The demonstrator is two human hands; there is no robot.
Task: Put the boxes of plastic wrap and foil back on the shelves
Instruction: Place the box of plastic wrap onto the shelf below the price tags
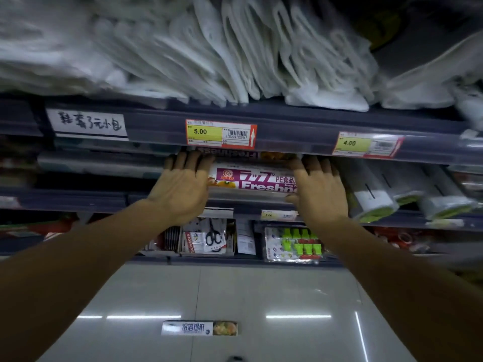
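Note:
A purple and white plastic wrap box [252, 178] printed "Freshness" lies lengthwise on the middle shelf [78, 199]. My left hand [180, 186] grips its left end and my right hand [317, 190] grips its right end, fingers reaching over the top into the shelf. A second "Freshness" box [227, 153] shows just behind and above it, mostly hidden by the shelf rail. On the grey floor below lies a white and silver foil box [199, 328], flat and apart from both hands.
The top shelf holds stacks of white plastic bags [235, 53]; its rail carries price tags 5.00 [220, 133] and 4.00 [366, 144]. Rolls in clear wrap [376, 197] lie right of the box. The lower shelf holds packaged scissors [209, 237] and green clips [295, 244].

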